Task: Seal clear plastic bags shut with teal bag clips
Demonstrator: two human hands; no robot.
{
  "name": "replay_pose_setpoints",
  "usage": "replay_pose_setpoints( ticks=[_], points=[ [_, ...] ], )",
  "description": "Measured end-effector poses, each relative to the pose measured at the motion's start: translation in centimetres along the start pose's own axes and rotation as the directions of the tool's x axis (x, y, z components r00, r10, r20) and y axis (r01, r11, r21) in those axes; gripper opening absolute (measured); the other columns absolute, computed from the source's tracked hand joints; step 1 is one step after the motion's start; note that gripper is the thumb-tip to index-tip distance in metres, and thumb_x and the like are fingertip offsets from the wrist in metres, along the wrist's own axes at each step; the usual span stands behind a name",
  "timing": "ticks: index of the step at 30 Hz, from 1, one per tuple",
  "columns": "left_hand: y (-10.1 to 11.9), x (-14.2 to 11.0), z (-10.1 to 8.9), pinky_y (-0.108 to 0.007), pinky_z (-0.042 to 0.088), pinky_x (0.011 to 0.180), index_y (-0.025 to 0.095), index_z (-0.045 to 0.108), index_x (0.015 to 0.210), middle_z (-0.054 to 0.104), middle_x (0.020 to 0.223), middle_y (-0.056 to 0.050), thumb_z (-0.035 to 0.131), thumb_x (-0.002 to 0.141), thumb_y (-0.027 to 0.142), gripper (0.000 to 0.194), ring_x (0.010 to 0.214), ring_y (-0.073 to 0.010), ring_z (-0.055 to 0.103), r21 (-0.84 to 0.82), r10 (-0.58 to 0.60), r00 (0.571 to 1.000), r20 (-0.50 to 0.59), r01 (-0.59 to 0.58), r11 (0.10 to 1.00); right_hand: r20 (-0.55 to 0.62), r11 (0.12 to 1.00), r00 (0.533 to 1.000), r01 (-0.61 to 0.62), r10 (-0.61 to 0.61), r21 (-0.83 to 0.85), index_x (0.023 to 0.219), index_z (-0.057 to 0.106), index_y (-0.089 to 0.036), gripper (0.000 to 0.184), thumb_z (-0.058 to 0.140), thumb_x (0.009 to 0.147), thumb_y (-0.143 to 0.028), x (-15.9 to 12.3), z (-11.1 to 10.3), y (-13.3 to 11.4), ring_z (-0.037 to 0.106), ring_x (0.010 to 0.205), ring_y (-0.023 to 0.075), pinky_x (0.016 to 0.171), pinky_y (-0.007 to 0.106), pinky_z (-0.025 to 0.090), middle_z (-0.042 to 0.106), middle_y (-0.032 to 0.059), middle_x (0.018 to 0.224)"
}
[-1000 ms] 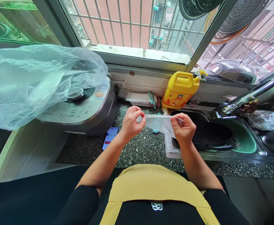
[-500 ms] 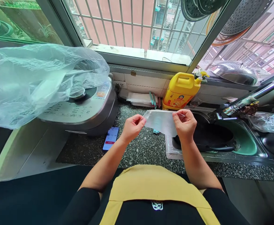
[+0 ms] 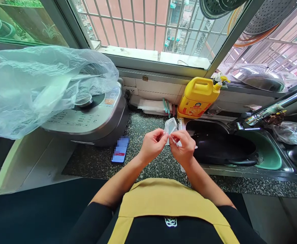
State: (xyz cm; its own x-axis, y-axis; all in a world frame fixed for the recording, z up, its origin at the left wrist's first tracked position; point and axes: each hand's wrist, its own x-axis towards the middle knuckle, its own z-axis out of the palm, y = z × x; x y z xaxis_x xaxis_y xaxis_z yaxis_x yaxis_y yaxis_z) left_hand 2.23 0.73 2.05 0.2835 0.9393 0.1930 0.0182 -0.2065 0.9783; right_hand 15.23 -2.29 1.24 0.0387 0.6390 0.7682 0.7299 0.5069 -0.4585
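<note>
Over the speckled counter, a small clear plastic bag (image 3: 171,125) is bunched between my two hands. My left hand (image 3: 152,145) pinches it with thumb and forefinger. Close beside it, almost touching, my right hand (image 3: 184,146) pinches the bag too, and a whitish bit of plastic pokes out past its knuckles. The bag's middle stands up in a crumpled peak above the fingertips; its lower part is hidden by my fingers. Behind my right hand, a clear flat box is mostly covered.
A phone (image 3: 120,149) lies left of my hands, beside a rice cooker (image 3: 118,113) draped with a large plastic bag (image 3: 31,88). A yellow jug (image 3: 197,98) stands by the wall. Right is a sink with a black pan (image 3: 221,147) and a faucet (image 3: 265,113).
My hands have come together, the right one moving left and the left one right. The plastic bag, stretched flat between them before, is now gathered and crumpled.
</note>
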Motion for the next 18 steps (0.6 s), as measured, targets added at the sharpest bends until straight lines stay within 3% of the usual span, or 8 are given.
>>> replay_pose_setpoints(
  ticks=[7,13,18],
  points=[
    [0.07,-0.09,-0.06,-0.023,0.041,0.056,0.016,0.061,0.073,0.057,0.066,-0.001,0.051,0.083,0.028,0.019,0.059,-0.0112,0.049,0.058,0.07,0.997,0.022,-0.071,0.996,-0.018,0.99,0.992,0.123,-0.125,-0.069,0.101,0.066,-0.025,0.025,0.057,0.081,-0.014,-0.2,0.49,0.57,0.063,0.07,0.0156,0.061,0.028,0.052,0.065,0.0047,0.081],
    [0.19,-0.23,0.02,-0.026,0.044,0.062,0.016,0.063,0.071,0.059,0.068,-0.003,0.045,0.087,0.025,0.025,0.064,-0.0136,0.053,0.228,0.189,0.981,0.043,-0.193,0.954,0.001,1.0,1.0,0.026,-0.026,-0.01,0.108,0.067,-0.027,0.028,0.054,0.085,-0.017,-0.58,0.85,0.67,0.064,0.073,0.0163,0.064,0.03,0.054,0.065,0.0057,0.085],
    [-0.33,-0.29,0.21,-0.027,0.046,0.065,0.017,0.064,0.075,0.062,0.071,-0.004,0.046,0.088,0.024,0.023,0.067,-0.0142,0.056,0.273,0.245,0.969,0.033,-0.244,0.93,-0.018,0.994,0.998,-0.058,0.06,0.088,0.11,0.062,-0.027,0.028,0.053,0.086,-0.016,-0.5,1.0,0.27,0.062,0.072,0.0148,0.064,0.03,0.054,0.063,0.0038,0.084]
  ],
)
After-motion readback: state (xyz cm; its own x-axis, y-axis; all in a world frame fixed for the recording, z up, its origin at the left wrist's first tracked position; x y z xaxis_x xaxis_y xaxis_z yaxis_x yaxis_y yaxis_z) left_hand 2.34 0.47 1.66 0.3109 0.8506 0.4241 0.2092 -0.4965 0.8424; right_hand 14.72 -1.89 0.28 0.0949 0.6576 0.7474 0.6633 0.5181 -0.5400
